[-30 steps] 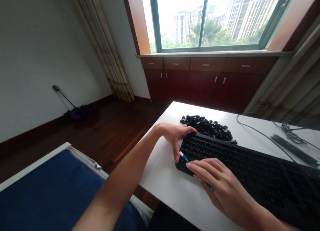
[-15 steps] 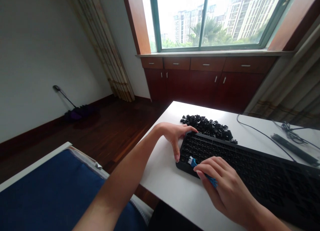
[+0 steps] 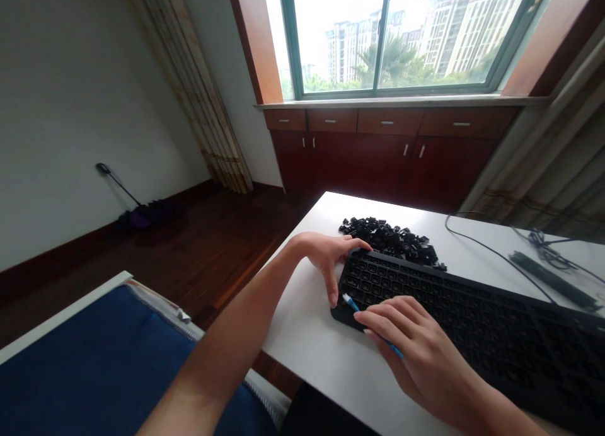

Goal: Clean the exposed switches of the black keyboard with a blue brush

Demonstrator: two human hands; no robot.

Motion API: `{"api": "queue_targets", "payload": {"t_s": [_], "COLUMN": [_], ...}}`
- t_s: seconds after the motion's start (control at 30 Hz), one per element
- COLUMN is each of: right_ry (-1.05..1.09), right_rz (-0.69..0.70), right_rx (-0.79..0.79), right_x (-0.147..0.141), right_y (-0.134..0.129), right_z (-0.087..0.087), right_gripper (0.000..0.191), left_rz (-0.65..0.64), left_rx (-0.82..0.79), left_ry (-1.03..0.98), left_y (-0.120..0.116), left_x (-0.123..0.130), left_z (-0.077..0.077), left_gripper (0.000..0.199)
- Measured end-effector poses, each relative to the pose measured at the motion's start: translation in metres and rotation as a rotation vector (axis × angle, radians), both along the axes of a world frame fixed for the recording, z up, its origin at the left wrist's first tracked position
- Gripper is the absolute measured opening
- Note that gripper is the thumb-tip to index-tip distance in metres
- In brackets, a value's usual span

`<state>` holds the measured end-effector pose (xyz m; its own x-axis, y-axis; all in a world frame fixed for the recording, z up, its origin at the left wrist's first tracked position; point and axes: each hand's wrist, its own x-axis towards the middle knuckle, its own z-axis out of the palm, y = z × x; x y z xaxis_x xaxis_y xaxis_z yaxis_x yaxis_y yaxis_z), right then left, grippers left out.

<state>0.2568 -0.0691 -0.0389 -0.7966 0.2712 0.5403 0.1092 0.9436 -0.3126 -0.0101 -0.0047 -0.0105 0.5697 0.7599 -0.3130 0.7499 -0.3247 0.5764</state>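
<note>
Right hand (image 3: 420,354): over the near edge of the black keyboard (image 3: 439,304), fingers closed around a slim blue brush (image 3: 350,302), held like a pen, probably for fine control. Its white bristles are at the keyboard's left end; contact is unclear.
Left hand (image 3: 331,256): thumb and forefinger spread wide, gripping the keyboard's left end from near and far edges, seemingly to steady it.
Keyboard: flat, keycaps off in the visible part.
Loose keycaps (image 3: 392,239): heaped just behind the keyboard, apparently parked there.
Worktop (image 3: 302,304): white, glossy, under the keyboard.
Cable (image 3: 491,250): looping behind the keyboard's right part.
Room: beyond the keyboard, red-brown cabinets (image 3: 382,162) beneath a bright window (image 3: 340,39).
</note>
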Motion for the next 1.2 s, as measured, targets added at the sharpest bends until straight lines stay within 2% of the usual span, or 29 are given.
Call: {"api": "queue_targets", "payload": {"t_s": [0.1, 0.2, 0.63, 0.83, 1.0, 1.2], "right_ry": [0.037, 0.078, -0.052, 0.001, 0.02, 0.039], "right_rz": [-0.043, -0.067, 0.04, -0.007, -0.088, -0.098], "right_rx": [-0.037, -0.02, 0.039, 0.012, -0.142, -0.202], "right_x": [0.0003, 0.0024, 0.0003, -0.0024, 0.0007, 0.0034], "right_y": [-0.0013, 0.0004, -0.0008, -0.0001, -0.0005, -0.001], "right_z": [0.0023, 0.0017, -0.0063, -0.007, -0.0029, -0.0001], "right_gripper": [0.019, 0.017, 0.047, 0.032, 0.016, 0.017], "left_rz": [-0.002, -0.008, -0.025, -0.015, 0.002, -0.013], "left_rx": [-0.002, 0.004, 0.038, 0.008, -0.002, -0.007], "left_ry": [0.01, 0.004, 0.003, 0.003, 0.019, 0.02], "left_y": [0.0003, 0.0003, 0.0018, 0.0008, 0.0007, 0.0008], "left_x": [0.0002, 0.0002, -0.0015, -0.0002, 0.0007, 0.0005], "left_z": [0.0005, 0.0012, -0.0025, -0.001, 0.0006, 0.0007], "left_gripper": [0.138, 0.138, 0.137, 0.138, 0.14, 0.14]}}
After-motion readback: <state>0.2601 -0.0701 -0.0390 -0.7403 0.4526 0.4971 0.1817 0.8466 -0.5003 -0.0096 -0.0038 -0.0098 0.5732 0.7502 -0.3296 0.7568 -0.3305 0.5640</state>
